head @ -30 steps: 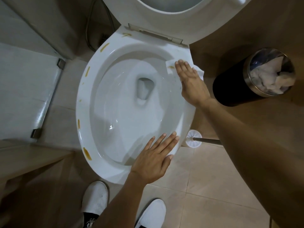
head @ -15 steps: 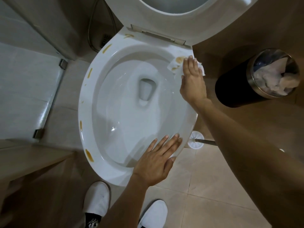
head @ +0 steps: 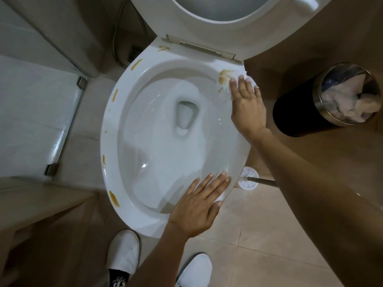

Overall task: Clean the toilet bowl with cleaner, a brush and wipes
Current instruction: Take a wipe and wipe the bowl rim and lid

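R hand [head: 247,109] presses wipe [head: 228,76] on rim [head: 112,129]

Beige floor tiles [head: 259,255] (dimly lit), glass shower door [head: 31,121] left.

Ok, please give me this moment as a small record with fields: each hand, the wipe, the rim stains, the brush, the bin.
right hand: flat, fingers straight, presses the wipe on the far right of the rim
left hand: flat, rests on the near right of the rim
wipe: white, mostly under the right hand's fingers, beside a brown smear
rim stains: yellow-brown marks along the left and far rim
brush: white head on the floor, right of the bowl
bin: dark, metal-rimmed, holds crumpled white paper
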